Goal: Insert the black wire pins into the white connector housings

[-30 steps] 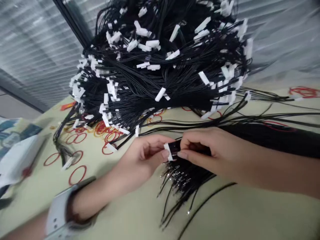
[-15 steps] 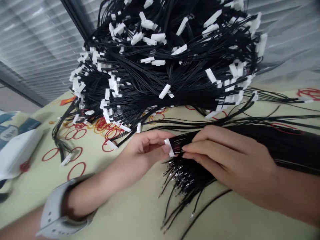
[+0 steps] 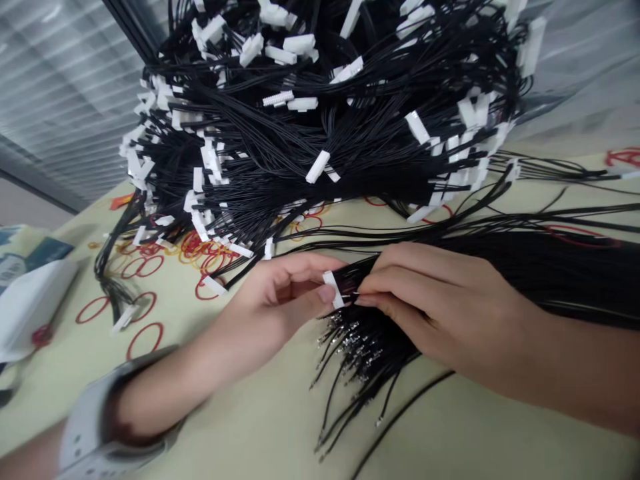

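My left hand [image 3: 280, 297] pinches a small white plastic connector [image 3: 333, 289] between thumb and fingertips. Black wires run from the connector's open side. My right hand [image 3: 440, 300] is just beside it, its thumb and fingertips closed on those thin wires. A loose bundle of black wires [image 3: 560, 273] stretches off to the right under my right forearm. Its crimped metal terminals [image 3: 350, 340] fan out below my hands. A grey band [image 3: 95, 420] circles my left wrist.
A large heap of black wires with white connectors [image 3: 300, 133] fills the back of the pale green table mat [image 3: 240, 413]. Red rubber bands [image 3: 145, 340] lie at the left, near white paper [image 3: 30, 307]. A slatted window blind [image 3: 65, 87] stands behind.
The view has drifted, shifting the heap and hands up and left in the picture. My right fingertips have closed in toward the connector, which stays in my left hand.
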Available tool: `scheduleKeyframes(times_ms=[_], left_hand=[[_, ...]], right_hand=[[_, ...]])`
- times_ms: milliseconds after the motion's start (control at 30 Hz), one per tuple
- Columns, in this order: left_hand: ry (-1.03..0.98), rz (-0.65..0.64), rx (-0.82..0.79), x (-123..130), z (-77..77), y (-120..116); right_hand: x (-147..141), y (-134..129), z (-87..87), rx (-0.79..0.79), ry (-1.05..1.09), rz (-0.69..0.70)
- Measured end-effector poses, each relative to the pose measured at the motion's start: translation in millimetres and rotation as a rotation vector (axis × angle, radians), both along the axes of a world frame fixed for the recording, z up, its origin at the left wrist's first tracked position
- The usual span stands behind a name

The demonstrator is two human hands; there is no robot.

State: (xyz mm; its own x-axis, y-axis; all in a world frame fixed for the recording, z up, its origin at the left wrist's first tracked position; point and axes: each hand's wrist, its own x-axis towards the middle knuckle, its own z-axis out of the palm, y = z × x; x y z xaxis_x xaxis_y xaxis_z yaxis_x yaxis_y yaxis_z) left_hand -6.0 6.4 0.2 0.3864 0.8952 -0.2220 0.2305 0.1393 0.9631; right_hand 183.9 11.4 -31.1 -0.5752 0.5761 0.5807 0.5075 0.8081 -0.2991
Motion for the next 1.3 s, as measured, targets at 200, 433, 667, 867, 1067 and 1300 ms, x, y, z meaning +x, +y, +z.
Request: scheduleKeyframes(times_ms=[200, 433, 667, 867, 1067, 1300], left_hand=[[0.017, -0.041, 0.039, -1, -2.3, -2], [-0.058, -0.032, 0.039, 1, -4.0, -7], [-0.052, -0.025, 0.053, 4, 1.0, -4], [-0.048, -0.011, 0.136, 2, 0.8, -4], [-0.018, -0.006, 0.135, 4, 3.0, -2], [-0.002, 0.002, 0.108, 3, 4.8, 1]], right_hand=[[0, -2, -1.2, 0.017, -0.006, 0.010], [1, -4, 0.2, -0.035, 0.020, 0.136], [0, -2, 8.0, -0.016, 0.147, -0.050], [2, -2, 3.6, 0.021, 0.069, 0.016], [2, -4, 0.1, 0.084, 0.011, 0.080], [-1, -6, 2.1, 0.159, 0.091, 0.019]])
